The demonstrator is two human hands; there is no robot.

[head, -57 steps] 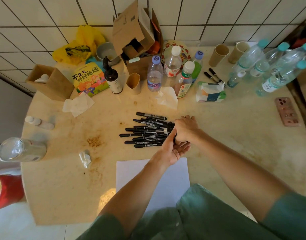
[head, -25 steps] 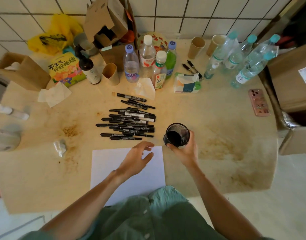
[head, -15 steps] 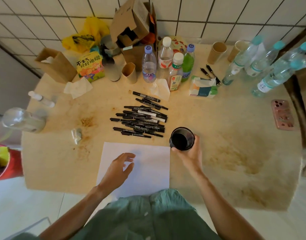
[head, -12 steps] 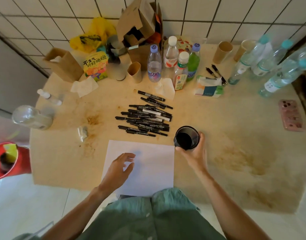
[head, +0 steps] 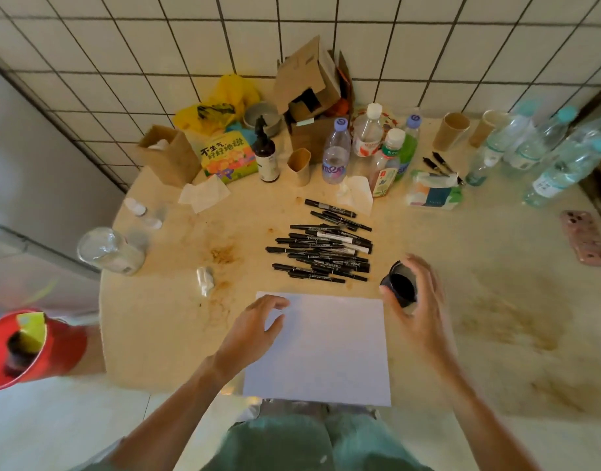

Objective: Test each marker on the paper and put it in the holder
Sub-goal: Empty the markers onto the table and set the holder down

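Note:
A pile of several black markers lies in the middle of the stained beige table. A blank white sheet of paper lies at the near edge. Just right of its top corner is the black mesh holder, empty and tilted toward me. My right hand is wrapped around it from the right and below. My left hand rests on the paper's left edge, fingers spread, holding nothing.
Along the back stand several water and drink bottles, paper cups, a cardboard box, a pump bottle, a tissue pack and two pens. A pink phone lies right, a glass jar left.
My right hand brought the holder from near the marker pile to the paper's top right corner and tilted it. My left hand settled on the paper's left edge.

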